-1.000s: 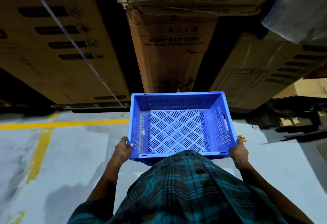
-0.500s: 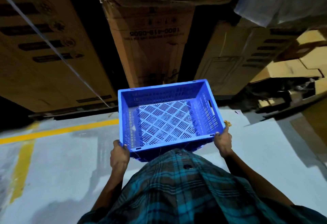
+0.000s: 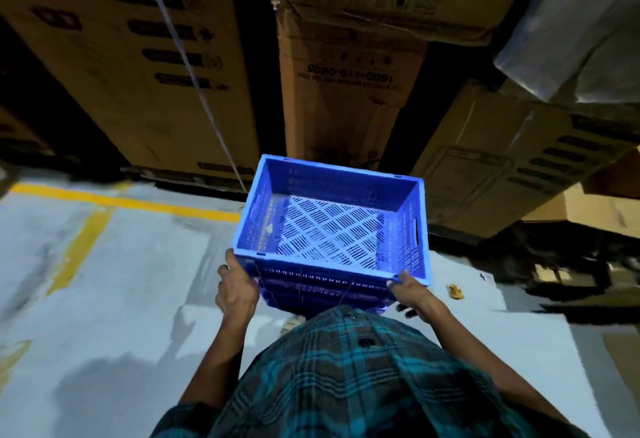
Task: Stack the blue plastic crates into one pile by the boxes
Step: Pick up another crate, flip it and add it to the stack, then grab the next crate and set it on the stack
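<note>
An empty blue plastic crate with a slotted floor hangs in front of my waist, above the grey floor. My left hand grips its near left corner and my right hand grips its near right corner. The crate is turned a little clockwise, with its far end toward the tall cardboard boxes. Below its rim I see more blue slotted walls; I cannot tell whether that is a second crate. My checked shirt hides the near underside.
Large cardboard boxes line the far side, with dark gaps between them. More boxes lean at the right. A yellow floor line runs along the left. A small yellow scrap lies on the floor at the right.
The crate has swung from a tilt to the left to a tilt to the right, and the view has swung with it. Both hands keep their hold on the near corners.
</note>
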Demonstrator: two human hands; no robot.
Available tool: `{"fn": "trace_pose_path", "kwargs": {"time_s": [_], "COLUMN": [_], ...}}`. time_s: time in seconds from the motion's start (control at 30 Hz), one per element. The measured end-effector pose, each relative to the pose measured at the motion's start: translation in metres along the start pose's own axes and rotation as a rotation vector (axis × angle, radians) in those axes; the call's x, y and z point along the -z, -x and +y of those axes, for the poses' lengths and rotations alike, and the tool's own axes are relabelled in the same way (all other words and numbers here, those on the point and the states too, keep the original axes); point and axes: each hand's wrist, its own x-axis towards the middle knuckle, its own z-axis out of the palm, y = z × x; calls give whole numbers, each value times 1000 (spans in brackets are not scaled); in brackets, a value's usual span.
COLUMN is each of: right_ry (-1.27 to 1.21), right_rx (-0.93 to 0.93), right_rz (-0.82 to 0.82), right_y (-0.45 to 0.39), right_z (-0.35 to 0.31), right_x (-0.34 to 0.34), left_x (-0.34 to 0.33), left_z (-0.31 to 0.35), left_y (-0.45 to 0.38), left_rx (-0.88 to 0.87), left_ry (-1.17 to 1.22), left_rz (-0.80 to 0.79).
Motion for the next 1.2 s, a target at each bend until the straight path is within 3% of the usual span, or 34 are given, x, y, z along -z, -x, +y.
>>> {"fn": "trace_pose_path", "kwargs": {"time_s": [0.17, 0.53, 0.67, 0.87, 1.1, 1.2], "right_ry": [201, 498, 590, 757, 868, 1028], "right_rx": [308, 670, 707, 767, 859, 932], "right_rz": [11, -426, -610, -730, -811, -855], "right_y": [19, 104, 135, 189, 270, 301], "right_z": [-8, -31, -32, -46, -45, -32], "right_x": [2, -128, -185, -281, -408, -462], "left_x": [-15, -3, -9, -20, -22, -22], "left_z": [-38, -199, -250, -318, -404, -445], "left_y": [73, 263, 321, 390, 453, 475], "left_rx": [29, 368, 554, 752, 841, 891], "left_ry": [140, 570, 686, 873, 959, 980], "left_rz": [-7, 61, 215, 449, 503, 524]}}
